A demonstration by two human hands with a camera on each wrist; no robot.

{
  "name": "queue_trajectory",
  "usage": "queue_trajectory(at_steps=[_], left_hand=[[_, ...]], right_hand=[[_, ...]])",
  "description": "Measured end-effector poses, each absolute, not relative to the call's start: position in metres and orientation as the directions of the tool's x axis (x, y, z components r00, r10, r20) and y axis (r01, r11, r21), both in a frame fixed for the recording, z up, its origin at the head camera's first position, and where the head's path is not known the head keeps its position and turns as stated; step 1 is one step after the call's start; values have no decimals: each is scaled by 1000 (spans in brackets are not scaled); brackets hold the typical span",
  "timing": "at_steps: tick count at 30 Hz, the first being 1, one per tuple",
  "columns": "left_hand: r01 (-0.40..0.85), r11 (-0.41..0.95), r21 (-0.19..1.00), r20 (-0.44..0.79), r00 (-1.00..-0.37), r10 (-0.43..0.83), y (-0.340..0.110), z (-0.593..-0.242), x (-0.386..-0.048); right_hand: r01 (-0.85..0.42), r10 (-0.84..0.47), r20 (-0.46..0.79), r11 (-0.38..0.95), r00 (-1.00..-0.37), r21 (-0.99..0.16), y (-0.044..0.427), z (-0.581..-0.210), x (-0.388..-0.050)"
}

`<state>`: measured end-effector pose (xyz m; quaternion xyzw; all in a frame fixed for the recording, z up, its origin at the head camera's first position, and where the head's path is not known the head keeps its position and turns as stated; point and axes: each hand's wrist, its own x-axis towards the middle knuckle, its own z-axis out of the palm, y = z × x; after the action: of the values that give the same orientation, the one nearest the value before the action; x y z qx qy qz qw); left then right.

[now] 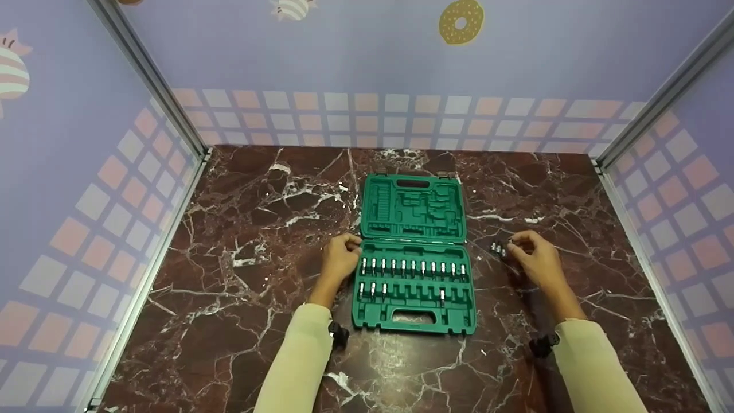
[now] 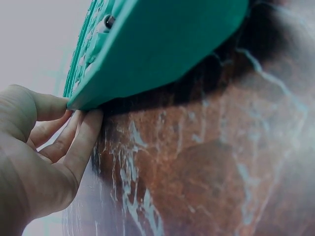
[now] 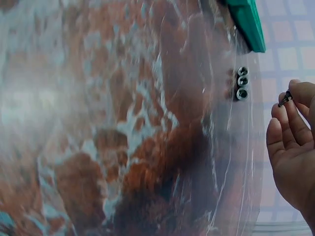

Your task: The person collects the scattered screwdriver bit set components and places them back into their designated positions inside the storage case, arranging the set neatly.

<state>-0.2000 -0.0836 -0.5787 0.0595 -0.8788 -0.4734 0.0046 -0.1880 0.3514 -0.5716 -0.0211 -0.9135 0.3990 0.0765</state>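
An open green tool case point(image 1: 414, 255) lies flat on the table, its lid hinged away from me. Silver bit sockets point(image 1: 413, 268) line its upper row; in the lower row there are three at the left and one point(image 1: 442, 297) further right, with bare slots between. My left hand point(image 1: 341, 255) pinches the case's left edge near the hinge, thumb on top. Right of the case, my right hand point(image 1: 536, 258) pinches a small bit socket point(image 3: 286, 98) between thumb and fingertips, raised off the table. Three more bit sockets point(image 3: 242, 81) stand in a row beside that hand.
The marbled dark red table point(image 1: 241, 310) is bounded by a back wall point(image 1: 378, 69) and side walls with metal corner posts point(image 1: 155, 86). The case lid point(image 1: 427, 201) has moulded hollows and a handle slot.
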Motion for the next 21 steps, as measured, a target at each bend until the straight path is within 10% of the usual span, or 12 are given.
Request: queue_trajectory(at_steps=[21], left_hand=[[-99, 547, 831, -48, -993, -107, -83, -578, -201]], right_hand=[[-67, -52, 51, 374, -997, -925, 309, -562, -176]])
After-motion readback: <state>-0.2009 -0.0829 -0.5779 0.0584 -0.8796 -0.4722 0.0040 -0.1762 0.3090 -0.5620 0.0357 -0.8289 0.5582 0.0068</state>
